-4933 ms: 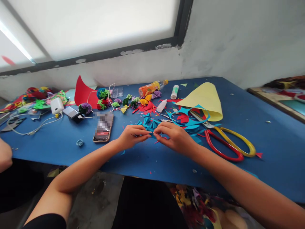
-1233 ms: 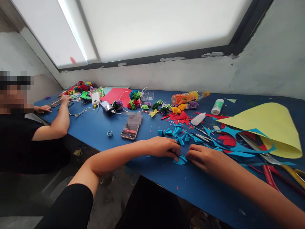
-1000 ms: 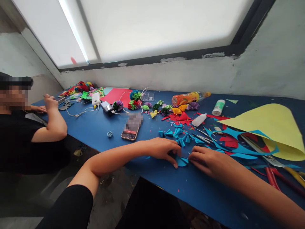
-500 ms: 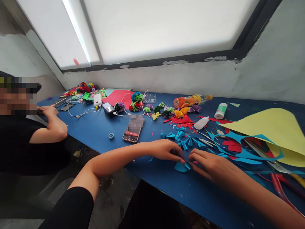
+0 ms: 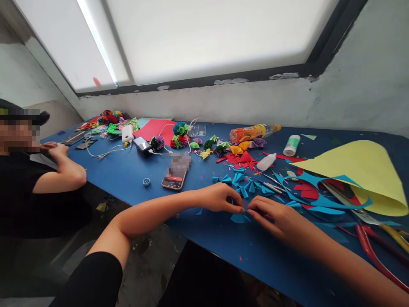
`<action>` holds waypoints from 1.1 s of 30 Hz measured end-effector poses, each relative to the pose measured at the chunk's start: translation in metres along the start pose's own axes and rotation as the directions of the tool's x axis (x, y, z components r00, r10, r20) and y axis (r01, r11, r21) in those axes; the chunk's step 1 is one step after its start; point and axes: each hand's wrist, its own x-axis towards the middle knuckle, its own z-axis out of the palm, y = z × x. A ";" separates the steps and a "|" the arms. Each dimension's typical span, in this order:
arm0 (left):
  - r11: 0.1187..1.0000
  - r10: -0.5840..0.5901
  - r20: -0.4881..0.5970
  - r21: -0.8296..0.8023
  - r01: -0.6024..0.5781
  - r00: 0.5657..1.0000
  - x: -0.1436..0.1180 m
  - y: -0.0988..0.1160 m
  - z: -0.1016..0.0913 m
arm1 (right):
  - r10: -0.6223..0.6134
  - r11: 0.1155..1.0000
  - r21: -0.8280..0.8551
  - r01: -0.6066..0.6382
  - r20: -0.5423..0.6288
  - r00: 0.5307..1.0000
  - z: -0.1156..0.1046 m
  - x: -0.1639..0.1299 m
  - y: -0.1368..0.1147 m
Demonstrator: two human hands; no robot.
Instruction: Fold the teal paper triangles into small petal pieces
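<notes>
Close to the table's front edge, a small pleated piece of blue paper (image 5: pixel 239 219) hangs at the fingertips of both hands. My left hand (image 5: pixel 223 198) pinches its upper edge between thumb and forefinger. From the other side, my right hand (image 5: pixel 271 215) is closed in a pinch at the same spot, its fingertips almost touching the left thumb. Part of the paper is hidden behind the fingers. Just beyond my hands lie several folded blue paper pieces (image 5: pixel 250 186), and to the right spreads a cut-out blue sheet (image 5: pixel 306 181).
Red-handled scissors (image 5: pixel 367 245) and a curled yellow sheet (image 5: pixel 361 160) lie at right. Behind are a small squeeze bottle (image 5: pixel 266 162), a white-green bottle (image 5: pixel 292 145), an orange drink bottle (image 5: pixel 247 133) and a phone (image 5: pixel 177 172). A co-worker (image 5: pixel 47 170) sits at left.
My fingertips have drawn closer together at the blue paper, and both hands now pinch its upper edge. The whole view has shifted slightly.
</notes>
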 end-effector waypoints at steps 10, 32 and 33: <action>0.999 0.046 -0.089 0.020 -0.045 0.995 0.001 -0.001 0.002 | 0.075 0.986 0.150 -0.072 -0.019 0.997 0.002 0.002 0.003; 0.924 0.315 -0.277 0.308 -0.226 0.908 -0.002 -0.007 0.003 | 0.139 0.968 0.246 -0.056 -0.333 0.932 -0.001 0.003 -0.009; 0.928 0.308 -0.292 0.303 -0.218 0.906 -0.001 -0.006 0.003 | 0.135 0.970 0.237 -0.049 -0.359 0.924 -0.001 0.003 -0.008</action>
